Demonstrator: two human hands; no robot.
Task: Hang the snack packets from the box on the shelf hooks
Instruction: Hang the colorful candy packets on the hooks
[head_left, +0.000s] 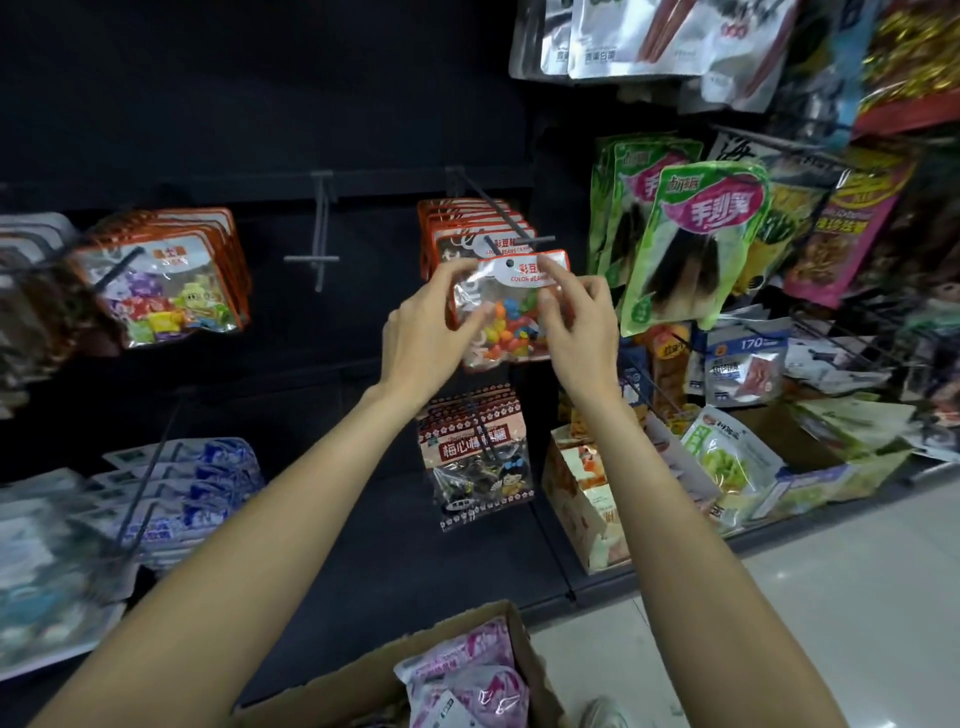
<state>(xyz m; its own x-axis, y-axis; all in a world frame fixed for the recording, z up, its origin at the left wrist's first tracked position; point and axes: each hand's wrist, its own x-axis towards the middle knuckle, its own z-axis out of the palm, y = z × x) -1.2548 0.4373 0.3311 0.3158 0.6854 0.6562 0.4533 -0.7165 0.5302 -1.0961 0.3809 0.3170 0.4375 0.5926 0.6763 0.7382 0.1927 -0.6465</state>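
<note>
Both hands hold one clear, orange-edged packet of coloured candy beans (511, 312) in front of the dark shelf panel. The left hand (423, 332) grips the packet's left edge, thumb across its front. The right hand (576, 322) pinches the upper right corner between thumb and forefinger. The packet's punched hole sits just below and in front of the tip of a shelf hook (506, 228), which already carries a row of identical packets (467, 228). The hole is not on the hook. A cardboard box (363, 680) stands at the bottom of the view, containing pink-and-white packets (467, 670). An unloaded hook (319, 228) projects to the left.
</note>
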